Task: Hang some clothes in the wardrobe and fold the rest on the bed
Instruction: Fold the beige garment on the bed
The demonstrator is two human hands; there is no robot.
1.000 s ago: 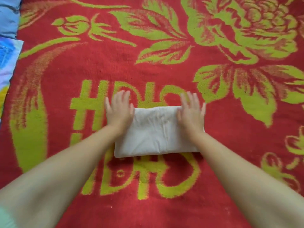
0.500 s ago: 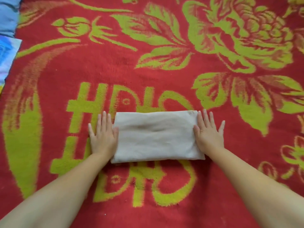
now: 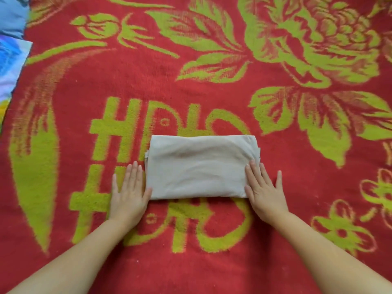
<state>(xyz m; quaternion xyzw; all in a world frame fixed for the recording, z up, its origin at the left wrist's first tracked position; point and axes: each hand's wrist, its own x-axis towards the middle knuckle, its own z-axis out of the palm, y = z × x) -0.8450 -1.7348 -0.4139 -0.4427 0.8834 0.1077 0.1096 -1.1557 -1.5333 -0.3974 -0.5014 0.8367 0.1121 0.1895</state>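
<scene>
A beige garment (image 3: 201, 166) lies folded into a neat rectangle on the red bed blanket (image 3: 191, 81) with green flowers and letters. My left hand (image 3: 129, 192) lies flat on the blanket with straight fingers, its thumb side touching the garment's left lower edge. My right hand (image 3: 263, 187) is flat too, fingers straight and spread, its inner fingers resting on the garment's right lower corner. Neither hand grips the cloth.
A light blue cloth (image 3: 11, 13) lies at the top left corner, with a blue and white patterned sheet (image 3: 10, 66) below it along the blanket's left edge. Bare blanket surrounds the folded garment on all sides.
Both hands slid off the top of the garment outward and toward me, ending flat at its left and right ends. The garment stays folded in place.
</scene>
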